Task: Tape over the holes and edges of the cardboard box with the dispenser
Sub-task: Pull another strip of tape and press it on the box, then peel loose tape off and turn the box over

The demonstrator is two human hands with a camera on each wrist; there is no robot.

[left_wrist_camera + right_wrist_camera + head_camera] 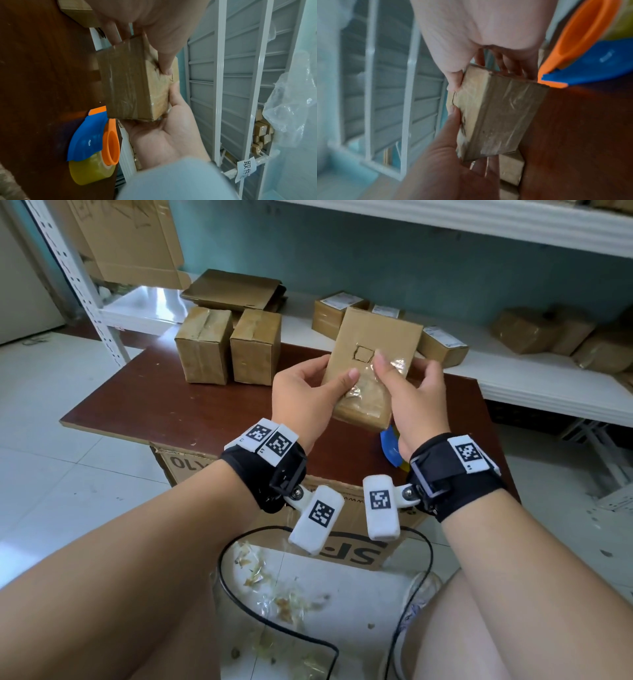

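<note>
I am gripping the box (371,361) above the desk (164,402) in my left hand (305,395), my right hand (414,392) pinching its tape, which needs firm smoothing over the hole (364,353); the dispenser (91,144) is lying idle.

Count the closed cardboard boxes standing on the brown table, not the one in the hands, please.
2. One box stands at the far left part of the brown table; the second box stands beside it on its right. The held box may hide others.
</note>
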